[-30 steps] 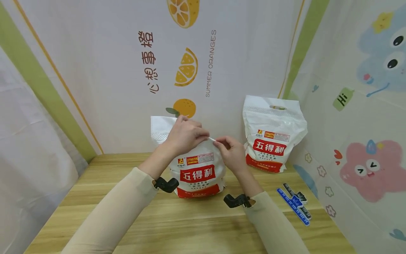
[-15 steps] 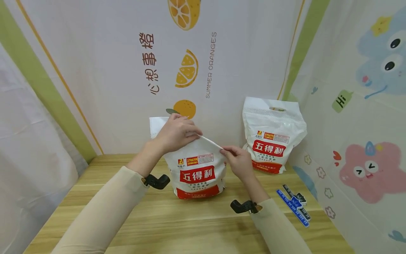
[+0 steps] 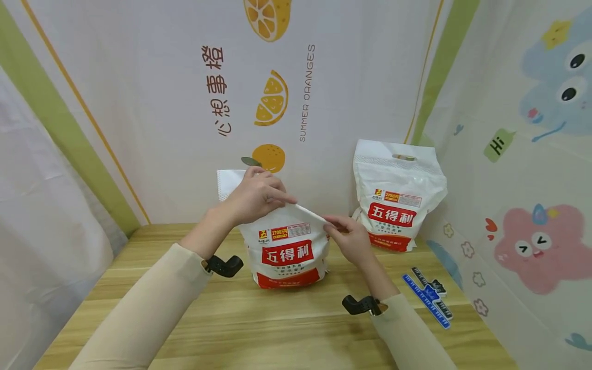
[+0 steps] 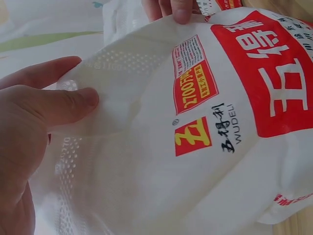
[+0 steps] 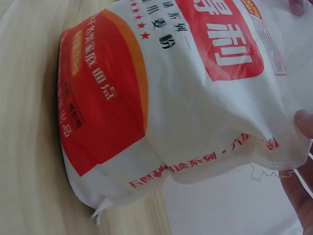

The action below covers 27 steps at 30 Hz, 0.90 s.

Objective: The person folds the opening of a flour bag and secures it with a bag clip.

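A white flour bag (image 3: 288,259) with red print stands upright on the table, its top right part folded over into a slanting edge. My left hand (image 3: 256,197) pinches this edge near the top, its thumb on the front face in the left wrist view. At the right end of the same edge, my right hand (image 3: 350,239) pinches the bag's corner between thumb and fingers. Between the hands the edge runs taut, sloping down to the right. In the right wrist view, loose threads hang from the bag's side seam beside the right fingers (image 5: 304,122).
Behind and to the right stands a second flour bag (image 3: 393,218), upright, with a cut-out handle. A blue bag clip (image 3: 427,302) lies partly over a black bag clip (image 3: 422,277) on the wooden table (image 3: 259,334). Printed curtains hang behind and on both sides.
My right hand has moved right and down along the bag's top edge. The left hand has shifted slightly left, so a longer stretch of edge shows between them. The bag stays in place.
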Available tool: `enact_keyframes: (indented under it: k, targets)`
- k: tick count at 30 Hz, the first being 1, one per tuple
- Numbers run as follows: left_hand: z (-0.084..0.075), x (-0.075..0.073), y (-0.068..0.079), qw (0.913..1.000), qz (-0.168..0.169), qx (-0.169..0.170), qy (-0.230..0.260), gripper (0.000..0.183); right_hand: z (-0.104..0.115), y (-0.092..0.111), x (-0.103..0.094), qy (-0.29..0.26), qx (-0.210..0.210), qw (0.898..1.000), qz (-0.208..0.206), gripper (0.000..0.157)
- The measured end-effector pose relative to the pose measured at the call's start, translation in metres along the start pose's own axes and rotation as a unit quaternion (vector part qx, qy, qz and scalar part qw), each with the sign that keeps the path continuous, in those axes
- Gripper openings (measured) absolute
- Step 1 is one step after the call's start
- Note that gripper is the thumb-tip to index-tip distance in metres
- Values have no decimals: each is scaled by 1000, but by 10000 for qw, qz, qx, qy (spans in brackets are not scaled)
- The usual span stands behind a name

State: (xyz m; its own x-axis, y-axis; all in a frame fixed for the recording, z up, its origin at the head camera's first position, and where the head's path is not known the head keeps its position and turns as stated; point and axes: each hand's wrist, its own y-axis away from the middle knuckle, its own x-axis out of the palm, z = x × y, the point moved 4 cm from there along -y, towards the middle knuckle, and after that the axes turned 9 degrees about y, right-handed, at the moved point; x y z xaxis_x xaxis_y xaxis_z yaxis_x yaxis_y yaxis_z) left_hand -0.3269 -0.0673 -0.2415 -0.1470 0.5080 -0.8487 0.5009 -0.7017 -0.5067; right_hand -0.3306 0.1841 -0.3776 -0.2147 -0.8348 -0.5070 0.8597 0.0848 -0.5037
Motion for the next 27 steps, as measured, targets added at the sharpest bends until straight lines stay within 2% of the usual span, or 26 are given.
enact_keyframes:
  k: [5,11,15,19,22,24,27]
  targets:
    - [-1,4,4,9991,-254,354,-2,22,0,4,0,-124,-377,9989,-251,18]
    - [-4,9,11,9939,-603,883,-267,21,-2,10,1,-168,-694,9967,-395,23]
    - [-4,11,16,9921,-704,996,-295,24,-4,11,2,-255,-767,9961,-352,26]
    - [-2,13,18,9923,-741,960,-260,24,-4,13,-1,46,-889,9955,-321,28]
    - [-2,14,19,9919,-780,972,-234,23,-5,20,-8,487,-1003,9930,-396,29]
    - [-2,15,19,9915,-816,986,-235,22,-8,27,-18,758,-954,9914,-468,30]
    - [-3,15,20,9915,-853,956,-248,21,-14,39,-36,1071,-652,9907,-533,30]
